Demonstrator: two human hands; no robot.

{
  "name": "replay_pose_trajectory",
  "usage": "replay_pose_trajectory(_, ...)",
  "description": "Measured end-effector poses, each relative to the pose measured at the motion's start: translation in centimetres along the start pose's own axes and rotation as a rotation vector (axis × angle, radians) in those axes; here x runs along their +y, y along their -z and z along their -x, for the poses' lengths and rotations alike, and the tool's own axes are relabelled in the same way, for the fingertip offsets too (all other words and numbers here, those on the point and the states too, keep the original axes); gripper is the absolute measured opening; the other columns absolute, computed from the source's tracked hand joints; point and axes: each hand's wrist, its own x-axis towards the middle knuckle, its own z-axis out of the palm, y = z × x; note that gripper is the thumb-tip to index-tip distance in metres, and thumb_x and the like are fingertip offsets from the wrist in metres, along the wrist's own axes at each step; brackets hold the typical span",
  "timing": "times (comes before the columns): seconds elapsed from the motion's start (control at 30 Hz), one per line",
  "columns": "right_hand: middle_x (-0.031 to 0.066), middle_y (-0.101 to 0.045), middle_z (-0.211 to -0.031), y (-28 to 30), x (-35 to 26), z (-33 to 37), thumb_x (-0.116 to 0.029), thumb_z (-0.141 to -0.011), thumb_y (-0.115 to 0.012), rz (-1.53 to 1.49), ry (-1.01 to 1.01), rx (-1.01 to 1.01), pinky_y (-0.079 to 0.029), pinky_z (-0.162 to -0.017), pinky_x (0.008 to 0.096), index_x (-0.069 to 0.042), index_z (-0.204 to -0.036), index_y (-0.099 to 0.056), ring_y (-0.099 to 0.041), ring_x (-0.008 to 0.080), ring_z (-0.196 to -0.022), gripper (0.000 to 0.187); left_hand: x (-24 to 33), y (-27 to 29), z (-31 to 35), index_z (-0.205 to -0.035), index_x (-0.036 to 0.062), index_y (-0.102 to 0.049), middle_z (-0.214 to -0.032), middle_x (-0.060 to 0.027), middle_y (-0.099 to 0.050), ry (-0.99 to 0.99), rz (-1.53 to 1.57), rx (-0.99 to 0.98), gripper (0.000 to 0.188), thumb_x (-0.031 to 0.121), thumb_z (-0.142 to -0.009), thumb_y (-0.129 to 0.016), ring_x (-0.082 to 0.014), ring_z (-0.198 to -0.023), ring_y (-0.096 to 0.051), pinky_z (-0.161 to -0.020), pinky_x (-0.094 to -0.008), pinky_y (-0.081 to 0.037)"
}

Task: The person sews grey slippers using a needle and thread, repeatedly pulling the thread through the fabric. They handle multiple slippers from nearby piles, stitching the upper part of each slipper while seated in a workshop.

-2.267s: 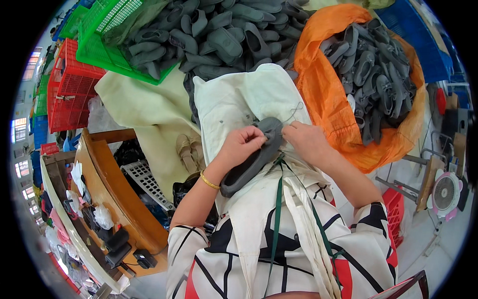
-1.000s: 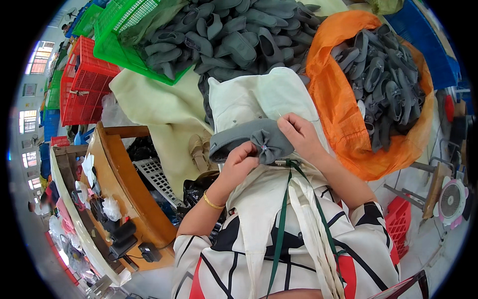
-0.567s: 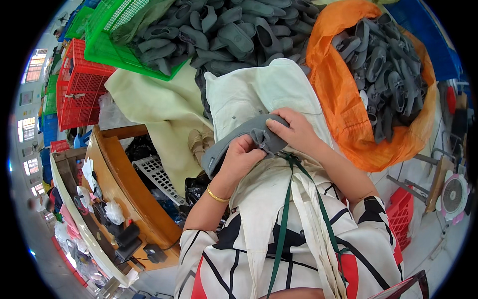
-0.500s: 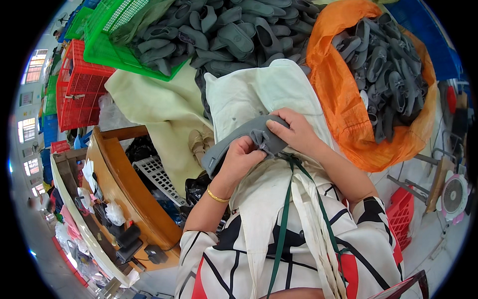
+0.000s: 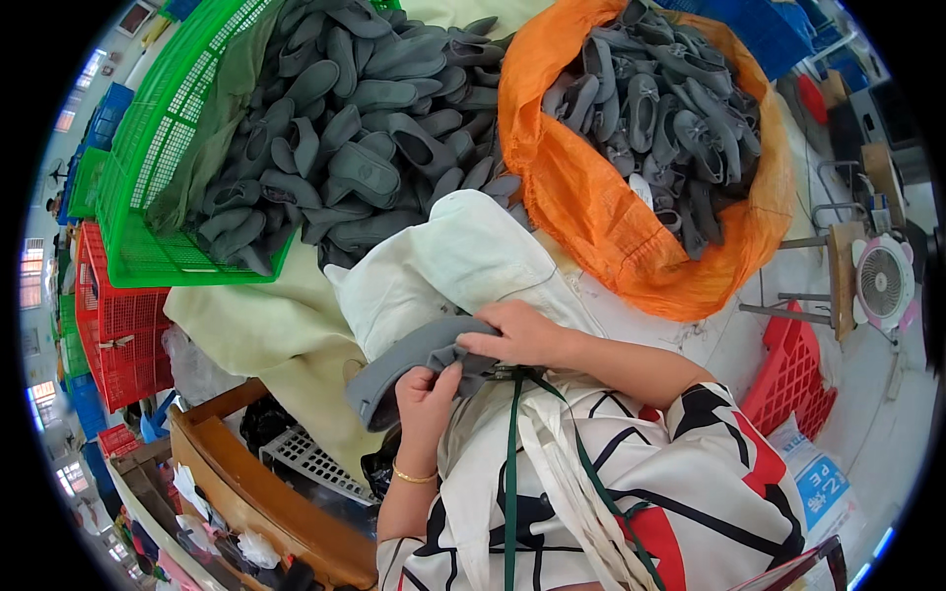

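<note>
Both hands, left hand [image 5: 426, 392] and right hand [image 5: 514, 335], grip closed on a grey slipper [image 5: 399, 366], seemingly over cream cloth [image 5: 453, 261]

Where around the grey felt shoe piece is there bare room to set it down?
Free: the pale cream cloth between the green mesh crate and the wooden tray. Crowded: the crate and the orange sack, both heaped with grey pieces.
</note>
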Motion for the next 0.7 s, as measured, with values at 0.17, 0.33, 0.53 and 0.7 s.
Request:
replay_pose_trajectory(0.17, 0.0101, -0.073, -0.098, 4.7, 3.0, 0.8, -0.041, -0.092, -0.067, -0.362, -0.128, 0.348, -0.051, -0.082, 0.0323, -0.001, -0.106, -0.073, -0.065, 0.0163, -0.089, 0.043, 3.8, -1.0, -1.4, -0.099, -0.0001, -0.069, -0.094, -0.0065, -0.069, -0.545, -0.441, -0.011, 0.009, 0.002, -0.091, -0.068, -0.0129, -0.082, -0.062, -0.077, -0.0251, -0.049)
replay_pose_trajectory(0.33, 0.0057, -0.063, -0.115, 16.9, 5.4, 2.0, -0.037, -0.104, -0.052, -1.162, 0.108, 0.879, -0.052, -0.09, 0.0317, -0.002, -0.123, -0.06, -0.062, 0.0158, -0.1, 0.04, 3.2, 2.4, -2.8, -0.099, 0.001, -0.069, -0.09, -0.0098, -0.069, -0.413, -0.408, 0.193, 0.01, 0.002, -0.09, -0.067, -0.0196, -0.08, -0.064, -0.075, -0.0304, -0.051)
replay_pose_trajectory(0.53, 0.0023, -0.062, -0.091, 12.0, 8.0, 2.1, -0.027, -0.101, -0.059, -0.96, -0.012, 0.725, -0.053, -0.076, 0.0276, -0.002, -0.109, -0.066, -0.06, 0.0119, -0.078, 0.028, -1.0, 1.8, -5.4, -0.097, 0.006, -0.069, -0.09, -0.012, -0.067, -0.407, -0.793, -0.028, 0.014, 0.005, -0.085, -0.063, -0.0301, -0.088, -0.064, -0.073, -0.0384, -0.053)
replay_pose_trajectory(0.7, 0.0009, -0.062, -0.084, 4.9, 6.3, 1.0, -0.017, -0.099, -0.061, -0.737, -0.08, 0.477, -0.052, -0.071, 0.0263, -0.001, -0.104, -0.067, -0.059, 0.0095, -0.073, 0.018, -3.7, -0.2, -7.7, -0.096, 0.0072, -0.067, -0.101, -0.0104, -0.063, -0.465, -1.145, -0.16, 0.017, 0.004, -0.08, -0.062, -0.0306, -0.098, -0.061, -0.077, -0.041, -0.053)
